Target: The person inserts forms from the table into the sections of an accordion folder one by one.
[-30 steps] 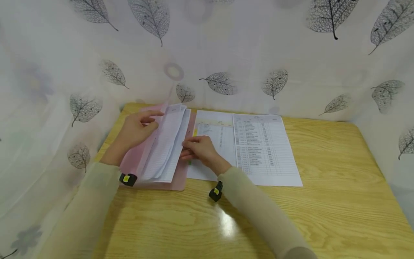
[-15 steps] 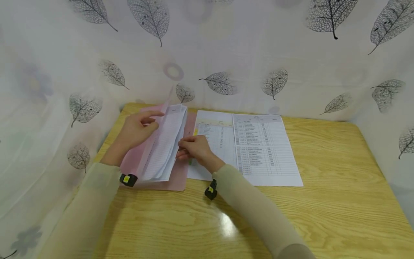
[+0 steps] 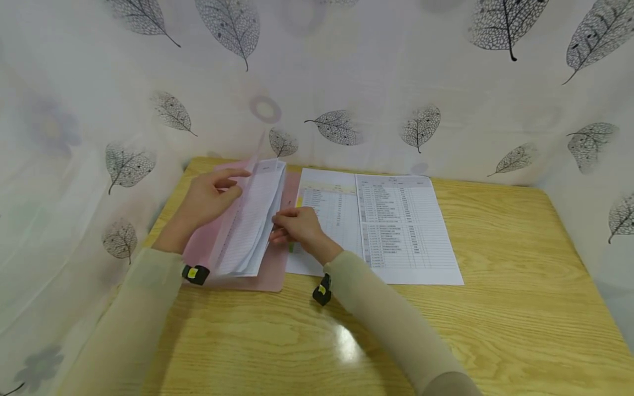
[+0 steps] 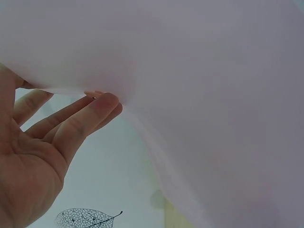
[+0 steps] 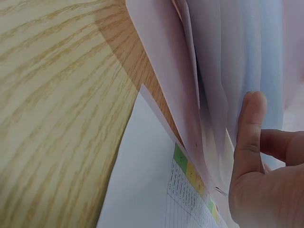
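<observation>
A pink folder (image 3: 273, 278) lies at the left of the table with its cover raised. My left hand (image 3: 205, 201) holds up that cover; in the left wrist view, thumb and fingers pinch the edge of the translucent pink cover (image 4: 204, 95). Inside the folder, several sheets of paper (image 3: 250, 220) with printed lines stand lifted at a slant. At their right edge is my right hand (image 3: 303, 226). The right wrist view shows its thumb against the lifted sheets (image 5: 232, 61), fingers behind them, pinching the edge.
To the right, a printed sheet with coloured tabs (image 3: 327, 220) and a printed table sheet (image 3: 406, 231) lie side by side on the wooden table (image 3: 515, 258). A leaf-patterned curtain (image 3: 386, 77) hangs behind and along the left side.
My right hand has shifted slightly left, and the free edges of the lifted papers have moved left with it. My left hand holds the cover in the same place.
</observation>
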{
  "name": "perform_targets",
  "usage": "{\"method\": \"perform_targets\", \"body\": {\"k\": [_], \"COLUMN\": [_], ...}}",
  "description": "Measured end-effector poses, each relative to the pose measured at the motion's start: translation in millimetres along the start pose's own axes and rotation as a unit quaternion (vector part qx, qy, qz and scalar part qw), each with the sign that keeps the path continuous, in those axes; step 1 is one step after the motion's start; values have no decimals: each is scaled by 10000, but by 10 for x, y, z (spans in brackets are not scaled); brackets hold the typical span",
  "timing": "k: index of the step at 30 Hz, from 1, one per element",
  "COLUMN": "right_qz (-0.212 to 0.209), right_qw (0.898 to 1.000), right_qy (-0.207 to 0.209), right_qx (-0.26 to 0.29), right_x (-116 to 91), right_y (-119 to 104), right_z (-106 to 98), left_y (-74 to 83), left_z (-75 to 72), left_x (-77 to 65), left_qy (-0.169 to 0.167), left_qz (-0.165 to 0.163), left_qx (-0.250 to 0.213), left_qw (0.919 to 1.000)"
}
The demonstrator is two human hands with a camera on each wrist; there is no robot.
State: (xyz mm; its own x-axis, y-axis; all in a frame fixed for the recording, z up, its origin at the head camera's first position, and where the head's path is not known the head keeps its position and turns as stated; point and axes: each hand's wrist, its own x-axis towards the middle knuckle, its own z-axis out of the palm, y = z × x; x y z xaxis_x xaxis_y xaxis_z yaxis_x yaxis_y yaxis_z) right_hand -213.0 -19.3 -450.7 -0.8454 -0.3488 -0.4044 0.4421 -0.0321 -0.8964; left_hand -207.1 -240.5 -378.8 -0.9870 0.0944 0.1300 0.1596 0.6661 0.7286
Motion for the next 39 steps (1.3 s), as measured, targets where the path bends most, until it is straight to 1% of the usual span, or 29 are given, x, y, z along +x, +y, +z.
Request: {"method": "perform_targets", "body": {"k": [7, 13, 19, 24, 30, 39], "right_qz": [-42, -50, -1, 6, -60, -90], "right_qw": [10000, 9999, 9999, 9999, 9999, 9978], "right_qy": [-22, -73, -103, -103, 53, 586], "right_qx": [72, 87, 65, 71, -76, -308], "right_x": [-1, -1, 0, -11, -53, -157], "right_y": [17, 19, 15, 19, 0, -82], "right_z": [-16, -20, -32, -89, -262, -703], "left_y": [4, -11, 4, 13, 6, -38], "left_z": [6, 14, 16, 20, 33, 50], "left_x": [0, -5, -17, -15, -4, 0], "left_qy": [4, 77, 38, 22, 66, 47], "left_qz": [-34, 40, -36, -46, 67, 189], "left_qx": [9, -26, -32, -39, -4, -26], "left_qw": [10000, 10000, 10000, 10000, 10000, 9998]}}
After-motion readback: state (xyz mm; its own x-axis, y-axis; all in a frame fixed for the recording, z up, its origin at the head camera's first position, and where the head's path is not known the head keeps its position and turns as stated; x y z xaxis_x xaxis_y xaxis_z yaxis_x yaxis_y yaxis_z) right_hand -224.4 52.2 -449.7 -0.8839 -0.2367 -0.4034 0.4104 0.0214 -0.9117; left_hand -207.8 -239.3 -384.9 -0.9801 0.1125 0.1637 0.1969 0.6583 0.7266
